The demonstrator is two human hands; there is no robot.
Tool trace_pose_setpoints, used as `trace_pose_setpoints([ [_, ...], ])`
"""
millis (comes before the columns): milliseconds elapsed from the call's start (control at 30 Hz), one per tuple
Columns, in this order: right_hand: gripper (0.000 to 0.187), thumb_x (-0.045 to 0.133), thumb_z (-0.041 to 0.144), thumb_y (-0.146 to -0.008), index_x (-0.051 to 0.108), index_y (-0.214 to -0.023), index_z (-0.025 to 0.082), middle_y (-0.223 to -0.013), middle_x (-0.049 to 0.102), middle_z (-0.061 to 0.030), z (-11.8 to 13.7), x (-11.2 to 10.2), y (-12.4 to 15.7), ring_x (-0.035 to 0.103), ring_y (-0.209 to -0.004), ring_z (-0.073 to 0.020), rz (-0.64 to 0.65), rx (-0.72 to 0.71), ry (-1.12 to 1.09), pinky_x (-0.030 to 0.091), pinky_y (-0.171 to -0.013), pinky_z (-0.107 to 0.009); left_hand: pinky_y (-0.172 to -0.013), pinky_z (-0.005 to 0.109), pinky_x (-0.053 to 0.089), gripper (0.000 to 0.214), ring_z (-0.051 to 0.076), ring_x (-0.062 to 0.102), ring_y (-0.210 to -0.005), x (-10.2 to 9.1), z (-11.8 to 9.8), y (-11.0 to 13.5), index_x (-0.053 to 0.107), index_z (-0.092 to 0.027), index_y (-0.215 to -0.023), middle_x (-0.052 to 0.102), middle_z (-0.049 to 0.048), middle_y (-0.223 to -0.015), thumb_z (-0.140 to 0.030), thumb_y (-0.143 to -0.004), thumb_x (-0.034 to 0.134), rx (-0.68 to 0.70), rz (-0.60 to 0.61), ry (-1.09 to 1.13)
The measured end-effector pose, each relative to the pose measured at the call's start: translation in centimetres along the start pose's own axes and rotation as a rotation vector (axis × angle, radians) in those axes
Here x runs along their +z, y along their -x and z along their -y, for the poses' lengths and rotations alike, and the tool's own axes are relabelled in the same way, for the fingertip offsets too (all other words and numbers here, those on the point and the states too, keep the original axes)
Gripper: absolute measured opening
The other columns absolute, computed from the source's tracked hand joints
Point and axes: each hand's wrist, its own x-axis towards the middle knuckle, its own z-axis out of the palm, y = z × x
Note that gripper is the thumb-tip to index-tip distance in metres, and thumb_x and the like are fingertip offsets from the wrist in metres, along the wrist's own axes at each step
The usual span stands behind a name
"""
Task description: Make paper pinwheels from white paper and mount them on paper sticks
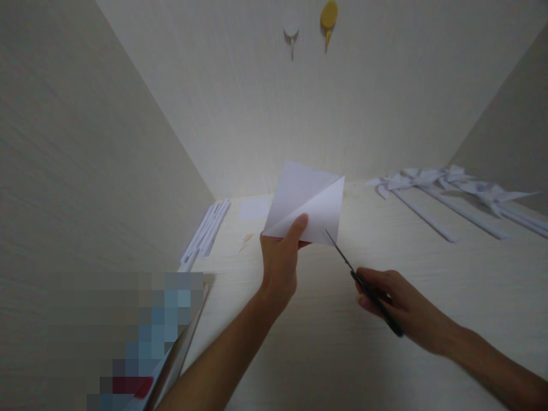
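A square sheet of white paper (306, 200), with a diagonal crease across it, is pinched in my left hand (280, 257), thumb on top and fingers underneath. My right hand (391, 305) grips a pair of dark-handled scissors (377, 299). Their narrow blades point up and left, with the tip at the paper's lower right corner area. The blades look close together; whether they touch the paper I cannot tell.
Several white paper pinwheels (449, 182) on paper sticks lie at the right. Rolled paper sticks (208, 228) lie at the left, near another white sheet (253, 207) and small pale yellow bits (246, 241). A white hook (291, 28) and a yellow hook (329, 17) are on the back wall.
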Motion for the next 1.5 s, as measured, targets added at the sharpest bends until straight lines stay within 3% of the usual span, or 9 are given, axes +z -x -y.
trace_pose_setpoints([
  [1500,0.03,0.043,0.041,-0.078,0.036,-0.059,0.019,-0.052,0.037,0.0038,-0.3,-0.02,-0.03,0.034,-0.048,-0.0087,-0.015,-0.011,0.012,0.027,-0.044,-0.022,-0.058,0.027,0.051,0.03,0.017,0.059,-0.075,-0.05,-0.02,-0.07,0.061,-0.015,-0.086,0.064,0.0051,-0.084,-0.025,-0.059,0.065,0.014,0.013,0.019],
])
